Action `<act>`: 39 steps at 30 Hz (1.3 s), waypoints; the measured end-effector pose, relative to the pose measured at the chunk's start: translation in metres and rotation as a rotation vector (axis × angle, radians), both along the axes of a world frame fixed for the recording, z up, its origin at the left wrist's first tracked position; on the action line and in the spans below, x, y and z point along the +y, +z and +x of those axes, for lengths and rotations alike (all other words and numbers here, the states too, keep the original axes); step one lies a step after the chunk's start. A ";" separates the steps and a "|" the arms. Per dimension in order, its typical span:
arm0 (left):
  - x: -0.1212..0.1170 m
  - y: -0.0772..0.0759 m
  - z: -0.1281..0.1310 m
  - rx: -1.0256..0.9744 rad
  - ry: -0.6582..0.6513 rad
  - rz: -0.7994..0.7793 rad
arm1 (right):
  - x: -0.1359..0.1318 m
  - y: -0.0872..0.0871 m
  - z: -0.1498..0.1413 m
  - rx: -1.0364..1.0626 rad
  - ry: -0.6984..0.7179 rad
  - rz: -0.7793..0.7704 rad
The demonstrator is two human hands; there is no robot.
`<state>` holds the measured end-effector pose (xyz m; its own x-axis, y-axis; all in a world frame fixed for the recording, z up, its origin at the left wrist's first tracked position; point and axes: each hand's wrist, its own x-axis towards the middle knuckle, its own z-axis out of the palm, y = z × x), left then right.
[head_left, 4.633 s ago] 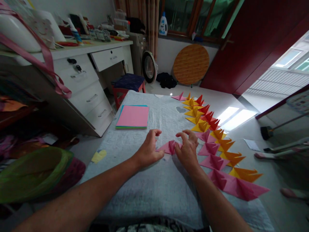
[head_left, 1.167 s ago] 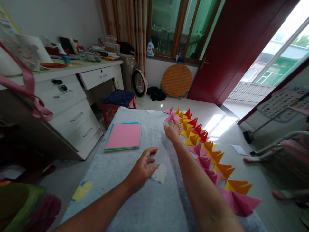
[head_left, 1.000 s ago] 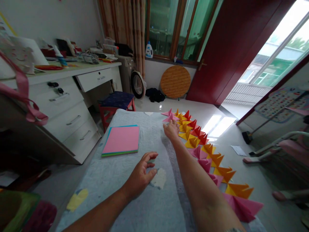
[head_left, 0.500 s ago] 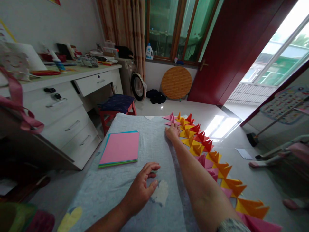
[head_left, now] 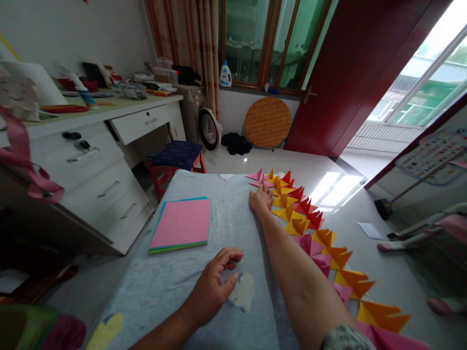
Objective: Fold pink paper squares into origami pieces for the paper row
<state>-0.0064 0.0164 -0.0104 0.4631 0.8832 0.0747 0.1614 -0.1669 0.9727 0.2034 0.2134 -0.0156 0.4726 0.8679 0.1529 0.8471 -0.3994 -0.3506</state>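
Note:
My right hand (head_left: 261, 198) reaches to the far right part of the cloth-covered table (head_left: 233, 214). Its fingers close on the near side of a pink origami crane (head_left: 260, 181), and they hide part of it. Rows of folded paper cranes line the table's right edge: yellow cranes (head_left: 297, 225), red cranes (head_left: 307, 206), and pink cranes (head_left: 310, 244) partly behind my forearm. Nearer to me, my left hand (head_left: 217, 279) hovers low over the cloth, fingers curved and apart, holding nothing. A stack of square coloured paper (head_left: 181, 223), pink on top, lies left of it.
Beyond the table stand a stool (head_left: 177, 155) with a dark blue cushion and a washing machine (head_left: 209, 129) with its door ajar. A white desk (head_left: 120, 189) runs along the left wall. A round wooden board (head_left: 268, 121) leans by the red door (head_left: 357, 73).
Both hands keep almost the same places, the right one still at the pink crane. The camera view has shifted very slightly.

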 end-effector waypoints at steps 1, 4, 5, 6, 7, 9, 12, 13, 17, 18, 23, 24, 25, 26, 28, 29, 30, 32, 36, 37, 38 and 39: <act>0.000 0.001 0.000 -0.001 0.001 -0.001 | 0.000 0.000 0.000 0.001 0.001 -0.003; 0.001 0.003 0.001 0.001 0.004 -0.005 | 0.001 0.001 0.000 0.008 0.006 -0.014; 0.002 0.003 0.001 0.003 0.005 -0.007 | 0.002 0.001 0.001 0.011 0.009 -0.018; 0.001 0.003 0.001 0.005 0.004 -0.009 | 0.003 0.002 0.001 0.015 0.012 -0.020; 0.001 0.003 0.001 0.008 0.001 -0.011 | 0.004 0.003 0.002 0.018 0.014 -0.022; 0.001 0.003 0.001 0.012 -0.003 -0.013 | 0.006 0.004 0.004 0.024 0.019 -0.024; 0.000 0.003 0.000 0.013 -0.005 -0.010 | 0.007 0.006 0.007 0.032 0.027 -0.030; 0.000 0.004 0.000 0.012 -0.004 -0.008 | 0.007 0.007 0.008 0.034 0.032 -0.033; 0.001 0.005 0.000 0.011 -0.002 -0.003 | 0.002 0.010 0.007 0.045 0.052 -0.046; 0.002 0.005 0.000 0.008 -0.001 -0.001 | -0.001 0.011 0.005 0.047 0.057 -0.047; 0.002 0.006 0.001 -0.027 -0.004 -0.003 | -0.026 0.017 -0.016 0.073 0.098 -0.039; 0.002 0.007 0.001 -0.029 -0.007 -0.004 | -0.032 0.017 -0.022 0.082 0.122 -0.039; 0.002 0.008 0.001 -0.028 -0.012 -0.004 | -0.038 0.018 -0.028 0.095 0.141 -0.045; 0.002 0.009 0.002 -0.026 -0.015 -0.003 | -0.045 0.018 -0.033 0.108 0.165 -0.050; 0.002 0.012 0.002 -0.019 -0.014 0.006 | -0.059 0.020 -0.043 0.138 0.226 -0.061; 0.001 0.013 0.002 -0.023 -0.006 0.020 | -0.066 0.021 -0.047 0.153 0.263 -0.065; 0.000 0.014 0.002 -0.019 -0.004 0.041 | -0.074 0.022 -0.051 0.167 0.305 -0.060; -0.002 0.015 0.002 -0.008 0.014 0.122 | -0.089 0.025 -0.058 0.197 0.407 -0.044; -0.011 0.015 -0.002 0.049 -0.058 0.241 | -0.117 0.033 -0.073 0.262 0.669 -0.047; -0.012 0.015 -0.003 0.066 -0.052 0.259 | -0.121 0.033 -0.077 0.269 0.720 -0.051; -0.013 0.016 -0.005 0.079 -0.021 0.271 | -0.125 0.034 -0.081 0.272 0.759 -0.055; -0.013 0.017 -0.007 0.084 0.033 0.278 | -0.127 0.033 -0.084 0.270 0.787 -0.057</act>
<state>-0.0131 0.0029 0.0067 0.4492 0.8489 0.2786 0.2489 -0.4184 0.8735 0.1194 0.0861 0.0176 -0.2609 0.9630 0.0675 0.7756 0.2507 -0.5793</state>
